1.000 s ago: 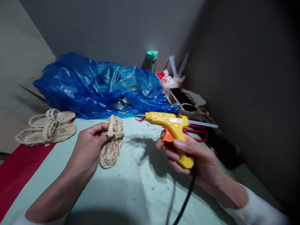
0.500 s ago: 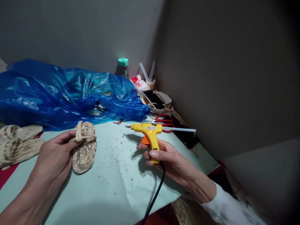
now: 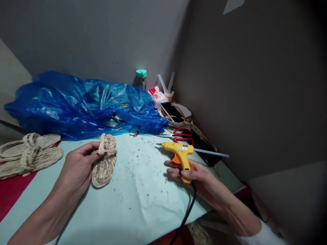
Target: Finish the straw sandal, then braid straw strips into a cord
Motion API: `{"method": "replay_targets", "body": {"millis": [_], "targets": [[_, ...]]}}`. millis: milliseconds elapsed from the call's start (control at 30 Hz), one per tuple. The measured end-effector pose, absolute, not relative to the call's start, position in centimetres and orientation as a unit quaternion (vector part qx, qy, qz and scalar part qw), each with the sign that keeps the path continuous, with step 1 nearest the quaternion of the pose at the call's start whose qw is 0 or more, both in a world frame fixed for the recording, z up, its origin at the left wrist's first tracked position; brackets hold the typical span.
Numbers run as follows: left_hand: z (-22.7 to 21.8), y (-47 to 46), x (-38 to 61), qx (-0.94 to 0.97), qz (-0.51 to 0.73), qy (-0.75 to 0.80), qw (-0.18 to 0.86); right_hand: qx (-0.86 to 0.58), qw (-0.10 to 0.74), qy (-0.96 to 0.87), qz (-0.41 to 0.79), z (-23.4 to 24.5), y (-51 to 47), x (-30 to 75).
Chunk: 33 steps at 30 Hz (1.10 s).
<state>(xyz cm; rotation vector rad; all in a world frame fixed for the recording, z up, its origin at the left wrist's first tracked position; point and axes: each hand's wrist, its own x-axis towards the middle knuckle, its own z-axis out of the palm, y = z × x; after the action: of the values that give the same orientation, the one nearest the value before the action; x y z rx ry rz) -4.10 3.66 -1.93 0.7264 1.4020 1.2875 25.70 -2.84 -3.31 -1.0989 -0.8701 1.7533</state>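
A small woven straw sandal [image 3: 104, 168] is pinched at its strap by my left hand [image 3: 79, 166], thumb and fingers closed on it above the paper. In my right hand [image 3: 196, 175] is a yellow hot glue gun [image 3: 176, 148] with an orange trigger, its nozzle pointing left. A clear glue stick [image 3: 211, 152] sticks out of its back, and a black cord [image 3: 189, 211] hangs from the handle. My fingers lie loosely around the handle, off the trigger. Small shiny bits [image 3: 138, 155] are scattered on the pale green paper [image 3: 122, 217] between the hands.
More straw sandals [image 3: 38, 153] lie at the left on a red surface [image 3: 15, 194]. A blue plastic bag [image 3: 76, 105] spreads along the back. Red-handled scissors [image 3: 182, 135], a phone [image 3: 171, 112], a green-lidded jar [image 3: 141, 78] and a cup of glue sticks [image 3: 168, 95] stand or lie at the back right.
The view has shifted, so most things sit farther right. The glue gun has moved right and a little down, away from the sandal. The glow on its side no longer shows.
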Motion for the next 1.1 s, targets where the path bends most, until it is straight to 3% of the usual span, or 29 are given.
{"method": "replay_targets", "body": {"millis": [100,267,333,600,767,1100], "targets": [[-1.8,3.5,-3.9,0.301,0.544,0.579,0.528,-0.516,0.336,-0.528,0.585,-2.7,-2.5,27.0],[-1.8,3.3,-3.7,0.282,0.552,0.550,0.560,-0.701,0.056,-0.702,0.113,-1.4,-3.6,28.1],[-1.9,3.3,-3.5,0.275,0.546,0.546,0.573,-0.689,0.017,-0.725,0.002,-0.9,-3.8,27.0],[-1.9,2.7,-2.6,0.281,0.508,0.534,0.615,-0.457,-0.022,-0.886,-0.081,0.7,5.7,17.9],[-2.0,2.8,-2.9,0.280,0.521,0.521,0.616,-0.433,-0.091,-0.893,-0.080,-1.1,10.2,15.4],[-1.7,2.3,-2.7,0.289,0.525,0.499,0.626,-0.405,-0.056,-0.909,-0.081,-1.3,7.2,17.3]]}}
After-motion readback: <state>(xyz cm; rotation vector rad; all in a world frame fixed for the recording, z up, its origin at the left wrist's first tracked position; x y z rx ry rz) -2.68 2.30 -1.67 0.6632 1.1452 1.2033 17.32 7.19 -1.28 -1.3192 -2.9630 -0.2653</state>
